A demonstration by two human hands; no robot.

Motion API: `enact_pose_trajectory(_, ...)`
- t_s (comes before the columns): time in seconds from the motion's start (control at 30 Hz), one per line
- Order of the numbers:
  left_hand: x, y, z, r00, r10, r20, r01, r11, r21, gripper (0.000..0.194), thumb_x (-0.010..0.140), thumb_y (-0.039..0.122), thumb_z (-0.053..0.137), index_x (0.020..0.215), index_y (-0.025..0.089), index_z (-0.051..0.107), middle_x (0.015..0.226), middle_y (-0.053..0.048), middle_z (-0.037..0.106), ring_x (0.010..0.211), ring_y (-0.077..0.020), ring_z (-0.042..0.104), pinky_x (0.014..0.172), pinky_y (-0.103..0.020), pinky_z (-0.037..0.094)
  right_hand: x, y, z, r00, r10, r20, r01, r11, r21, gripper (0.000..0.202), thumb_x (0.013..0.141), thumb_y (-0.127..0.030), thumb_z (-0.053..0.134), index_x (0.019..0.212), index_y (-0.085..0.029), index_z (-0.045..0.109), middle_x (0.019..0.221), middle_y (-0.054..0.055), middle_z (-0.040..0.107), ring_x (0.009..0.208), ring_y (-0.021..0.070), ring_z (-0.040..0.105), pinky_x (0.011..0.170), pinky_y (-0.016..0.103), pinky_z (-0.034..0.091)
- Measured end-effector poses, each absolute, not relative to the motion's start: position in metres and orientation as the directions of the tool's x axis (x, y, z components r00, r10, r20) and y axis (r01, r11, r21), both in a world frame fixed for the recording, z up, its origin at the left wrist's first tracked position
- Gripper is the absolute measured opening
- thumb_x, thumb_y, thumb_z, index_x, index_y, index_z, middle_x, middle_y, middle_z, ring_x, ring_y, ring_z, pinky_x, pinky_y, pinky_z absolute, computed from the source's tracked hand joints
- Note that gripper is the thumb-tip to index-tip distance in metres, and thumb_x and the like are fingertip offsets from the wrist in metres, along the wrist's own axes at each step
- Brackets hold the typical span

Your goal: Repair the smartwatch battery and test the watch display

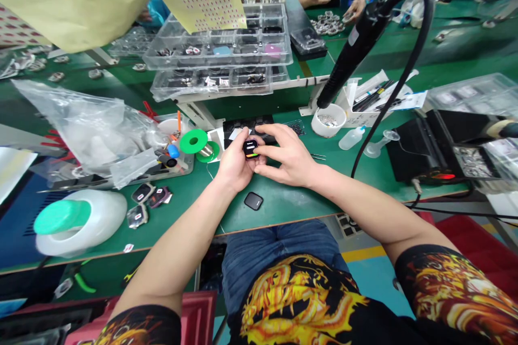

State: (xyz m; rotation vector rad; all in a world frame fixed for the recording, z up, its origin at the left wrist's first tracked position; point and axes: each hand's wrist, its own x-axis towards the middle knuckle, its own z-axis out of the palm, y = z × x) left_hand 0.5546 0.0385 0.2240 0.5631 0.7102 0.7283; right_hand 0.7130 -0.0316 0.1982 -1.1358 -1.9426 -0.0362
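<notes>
A small black watch-like device (250, 147) with a lit, coloured display is held between both hands above the green bench. My left hand (236, 164) is wrapped round it from the left and below. From the right, my right hand (287, 156) reaches over it, a fingertip touching the screen edge and the thumb beneath. Just below the hands a flat black rounded-square piece (253, 201) lies on the bench. Several similar watch units (142, 193) lie to the left. Tweezers (318, 157) stick out beside my right hand.
A green solder spool (195, 142) and a white bottle with a green cap (101, 221) stand left. A black cable (416, 48) hangs at right near a white cup (328, 121) and a black soldering station (421, 145). Stacked clear trays (218, 59) and co-workers' hands are beyond.
</notes>
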Motion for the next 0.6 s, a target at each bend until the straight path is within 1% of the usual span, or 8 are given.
enact_pose_trajectory(0.13, 0.5538, 0.0396, 0.2215, 0.542, 0.753, -0.373, -0.387, 0.618, 0.684, 0.028, 0.109, 0.040, 0.063, 0.092, 0.017, 0.064, 0.074, 0.000, 0.066, 0.048, -0.0091, 0.058, 0.045, -0.021, 0.047, 0.7129, -0.0321, 0.1989, -0.223, 0.704, 0.674, 0.720, 0.585, -0.373, 0.030, 0.103, -0.049, 0.073, 0.116, -0.023, 0.081, 0.154, 0.016, 0.059, 0.141, 0.0356, 0.057, 0.117, 0.064, 0.051)
enact_pose_trajectory(0.3, 0.5533, 0.0404, 0.2204, 0.578, 0.721, -0.383, -0.328, 0.635, 0.699, 0.038, 0.112, 0.044, 0.054, 0.088, 0.018, 0.064, 0.069, -0.002, 0.064, 0.042, -0.0119, 0.057, 0.040, -0.024, 0.047, 0.7118, -0.0336, 0.2004, -0.296, 0.678, 0.672, 0.700, 0.633, -0.331, 0.034, 0.103, -0.052, 0.075, 0.121, -0.023, 0.081, 0.158, 0.017, 0.056, 0.145, 0.0362, 0.053, 0.118, 0.064, 0.049)
enact_pose_trajectory(0.43, 0.5535, 0.0404, 0.2203, 0.572, 0.724, -0.385, -0.317, 0.629, 0.710, 0.037, 0.111, 0.046, 0.056, 0.088, 0.018, 0.064, 0.066, -0.002, 0.063, 0.040, -0.0132, 0.056, 0.038, -0.025, 0.047, 0.7110, -0.0345, 0.2004, -0.315, 0.712, 0.627, 0.708, 0.616, -0.344, 0.035, 0.103, -0.053, 0.075, 0.124, -0.025, 0.080, 0.161, 0.016, 0.054, 0.150, 0.0373, 0.049, 0.120, 0.066, 0.047)
enact_pose_trajectory(0.6, 0.5531, 0.0403, 0.2204, 0.576, 0.729, -0.369, -0.317, 0.616, 0.721, 0.040, 0.113, 0.044, 0.049, 0.086, 0.018, 0.064, 0.066, -0.001, 0.063, 0.042, -0.0124, 0.056, 0.038, -0.025, 0.044, 0.7112, -0.0339, 0.2012, -0.254, 0.704, 0.664, 0.710, 0.601, -0.366, 0.031, 0.104, -0.051, 0.073, 0.120, -0.025, 0.080, 0.155, 0.015, 0.059, 0.143, 0.0359, 0.055, 0.118, 0.065, 0.050)
